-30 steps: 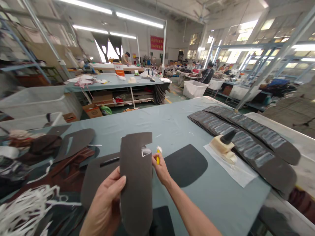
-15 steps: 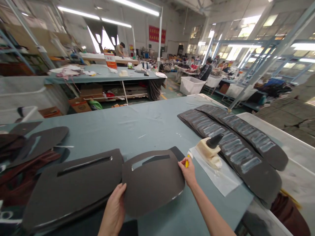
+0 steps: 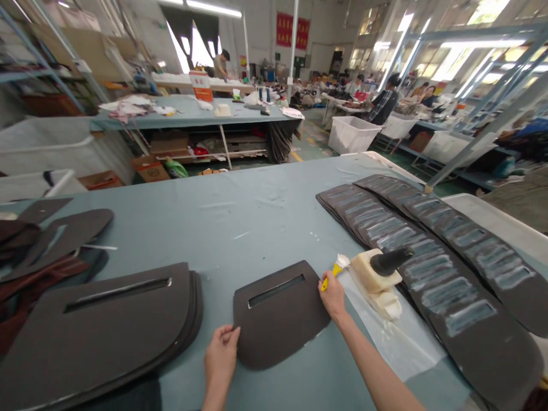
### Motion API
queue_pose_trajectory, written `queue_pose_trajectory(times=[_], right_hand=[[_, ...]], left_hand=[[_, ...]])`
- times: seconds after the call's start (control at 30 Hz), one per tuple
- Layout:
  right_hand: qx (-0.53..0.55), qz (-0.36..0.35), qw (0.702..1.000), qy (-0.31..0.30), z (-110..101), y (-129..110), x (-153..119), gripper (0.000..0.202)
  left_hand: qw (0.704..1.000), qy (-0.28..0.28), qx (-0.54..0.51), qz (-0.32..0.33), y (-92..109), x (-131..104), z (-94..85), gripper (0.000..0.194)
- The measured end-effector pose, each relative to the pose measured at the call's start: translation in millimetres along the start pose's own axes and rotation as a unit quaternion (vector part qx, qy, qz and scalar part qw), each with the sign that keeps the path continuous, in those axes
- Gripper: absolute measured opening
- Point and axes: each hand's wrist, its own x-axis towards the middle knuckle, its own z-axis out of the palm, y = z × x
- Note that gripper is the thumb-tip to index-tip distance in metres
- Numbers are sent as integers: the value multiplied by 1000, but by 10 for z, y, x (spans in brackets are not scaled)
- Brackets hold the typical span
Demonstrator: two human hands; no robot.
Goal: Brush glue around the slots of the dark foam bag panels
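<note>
Two bare hands are at work on one dark panel [image 3: 280, 331], which lies on the blue-green table [image 3: 222, 228] and serves as the reference point for this report. Its long, narrow slot runs near its far edge. Left hand [image 3: 221, 351]: at the panel's near left side, thumb and forefinger bent nearly together, tips touching the edge; from where I stand I cannot tell whether they pinch it. Right hand [image 3: 333, 297]: at the panel's right edge, fingers closed around a yellow brush [image 3: 335, 271], whitish bristles pointing up and away from the panel.

Left of the panel, and apart from it, sits a stack of similar slotted panels [image 3: 115, 337]; brown cloth [image 3: 77, 274] lies farther left. Just right of the panel, a cream container [image 3: 368, 271] with a black cone stands on a clear sheet [image 3: 415, 354]. Beyond these, farther right, two overlapping rows of dark panels [image 3: 432, 274] show glossy, whitish smears around their slots.
</note>
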Motion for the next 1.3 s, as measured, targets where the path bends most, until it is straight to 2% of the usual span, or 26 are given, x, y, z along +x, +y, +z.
queue_pose_trajectory(times=[0.23,0.57,0.93,1.3], right_hand=[[-50,16,998,-34,17,2,63,11],[-79,15,996,-29,72,15,46,14],[-119,23,992,-41,-4,-103,42,10],[-129,46,988,-67,-36,-145,45,12]], left_hand=[[993,32,115,0,89,31,40,32],[992,44,120,9,126,9,24,23],[986,22,164,20,166,-53,31,22],[980,30,198,21,93,-18,59,20]])
